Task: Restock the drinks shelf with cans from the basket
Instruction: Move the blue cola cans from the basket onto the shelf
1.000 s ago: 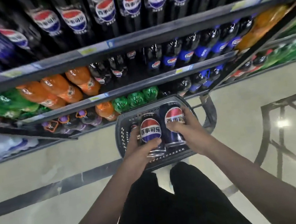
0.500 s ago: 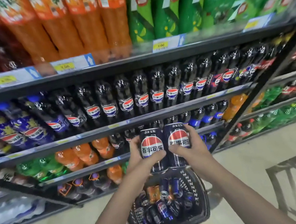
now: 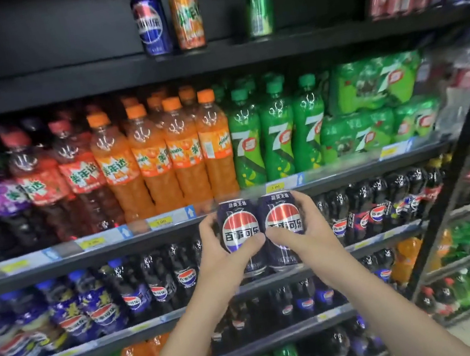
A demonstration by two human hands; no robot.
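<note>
Left arm: bare forearm rising from the lower edge of the view, slanting up and to the right toward the left can (image 3: 240, 235).
Left hand (image 3: 224, 256): wrapped round the left can from its left side, thumb laid across the can's front, fingers curled behind it.
Right arm: bare forearm rising from the lower right, slanting up and to the left toward that same can.
Right hand (image 3: 304, 234): gripping the right can (image 3: 281, 226), which touches the left can; thumb across its front, fingers curled over its right side.
Thumbs: tips almost meeting just right of the left can's middle.
</note>
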